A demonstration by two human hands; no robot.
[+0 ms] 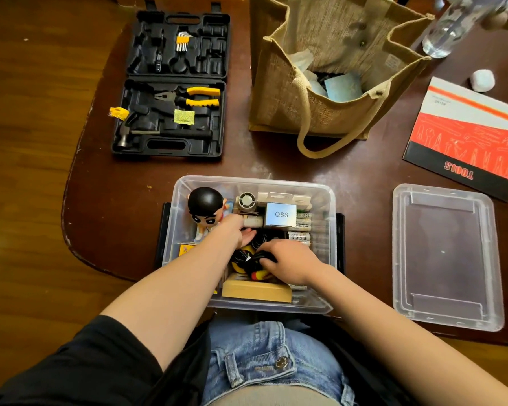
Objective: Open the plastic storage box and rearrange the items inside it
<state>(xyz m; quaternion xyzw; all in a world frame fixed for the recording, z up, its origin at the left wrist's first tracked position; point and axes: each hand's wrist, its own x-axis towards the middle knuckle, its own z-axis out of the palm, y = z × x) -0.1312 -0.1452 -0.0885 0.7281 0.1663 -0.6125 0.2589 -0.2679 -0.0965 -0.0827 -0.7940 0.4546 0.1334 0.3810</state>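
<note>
On the dark brown wooden tabletop (364,171) the clear plastic storage box (329,218) stands open at the near edge, its flat clear lid (446,256) lying apart to the right. Inside, the black and yellow bundle of cable (241,260) lies directly under the right hand (288,260), whose fingers curl around its black part. The left hand (235,230) reaches just beyond the bundle toward the black-haired toy figure (206,209); I cannot tell if its fingers hold something.

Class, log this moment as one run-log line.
lid: off, right of storage box | left hand: inside box beside figurine | right hand: grips black item | stage: rearranging
</note>
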